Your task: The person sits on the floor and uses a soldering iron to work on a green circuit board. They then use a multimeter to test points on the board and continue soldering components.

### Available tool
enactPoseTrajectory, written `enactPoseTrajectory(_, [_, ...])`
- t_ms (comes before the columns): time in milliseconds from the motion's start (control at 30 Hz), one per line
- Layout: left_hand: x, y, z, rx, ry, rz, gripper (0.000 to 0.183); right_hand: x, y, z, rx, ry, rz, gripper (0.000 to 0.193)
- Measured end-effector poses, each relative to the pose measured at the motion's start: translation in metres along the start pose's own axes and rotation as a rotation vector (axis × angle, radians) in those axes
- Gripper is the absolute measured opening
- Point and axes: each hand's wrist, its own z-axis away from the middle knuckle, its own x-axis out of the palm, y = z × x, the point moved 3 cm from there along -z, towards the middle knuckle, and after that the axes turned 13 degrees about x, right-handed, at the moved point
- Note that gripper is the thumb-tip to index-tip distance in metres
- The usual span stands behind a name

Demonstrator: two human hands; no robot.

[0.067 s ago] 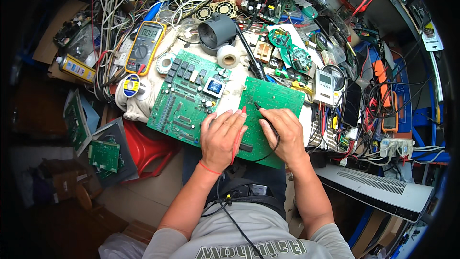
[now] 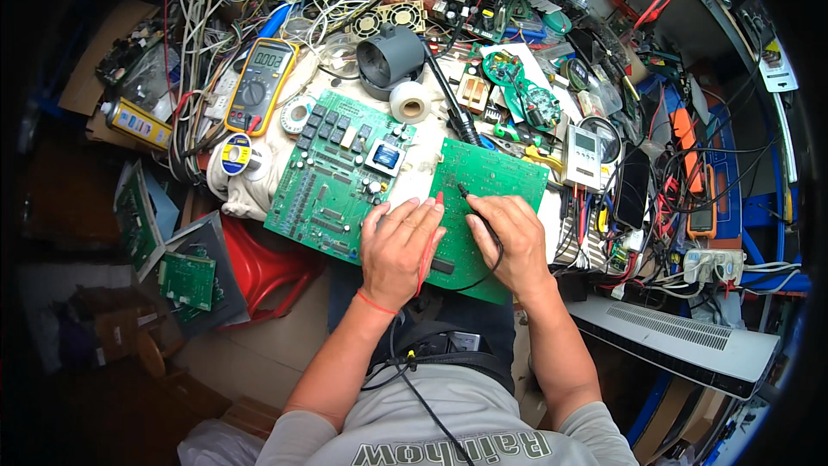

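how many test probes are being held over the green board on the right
2: a red probe in the left hand and a black probe in the right hand; the hands hide part of each.

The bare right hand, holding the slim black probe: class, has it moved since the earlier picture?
No, not visibly in any direction: the right hand keeps the same place relative to the yellow-edged, grey rectangular multimeter.

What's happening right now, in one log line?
left hand: holds red probe | right hand: holds black probe | probes: over right board | nearby: left board, yellow multimeter
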Motion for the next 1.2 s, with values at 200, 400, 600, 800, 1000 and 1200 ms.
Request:
enactPoseTrajectory(200, [-0.0059,0.0021,-0.0027,0.021,-0.090,-0.008,0.036,0.0003,0.0004,-0.0001,-0.004,-0.003,0.019,0.029])
enactPoseTrajectory(400, [-0.0071,0.0041,-0.0069,0.041,-0.091,-0.025,0.034,0.0000,0.0006,-0.0012,-0.024,-0.003,0.039,0.029])
enactPoseTrajectory(600, [-0.0061,0.0048,-0.0055,0.034,-0.083,-0.022,0.033,0.0005,0.0010,-0.0004,-0.021,-0.012,0.035,0.029])
enactPoseTrajectory(800, [-0.0058,0.0049,-0.0063,0.031,-0.078,-0.009,0.034,0.0013,0.0015,-0.0005,-0.019,0.003,0.031,0.029])
enactPoseTrajectory(1000, [-0.0039,0.0058,-0.0038,0.025,-0.083,0.026,0.034,0.0019,0.0058,0.0007,-0.005,-0.053,0.050,0.029])
enactPoseTrajectory(1200, [-0.0053,0.0074,-0.0057,0.020,-0.074,0.027,0.034,0.0013,-0.0017,-0.0036,-0.045,-0.029,0.037,0.028])
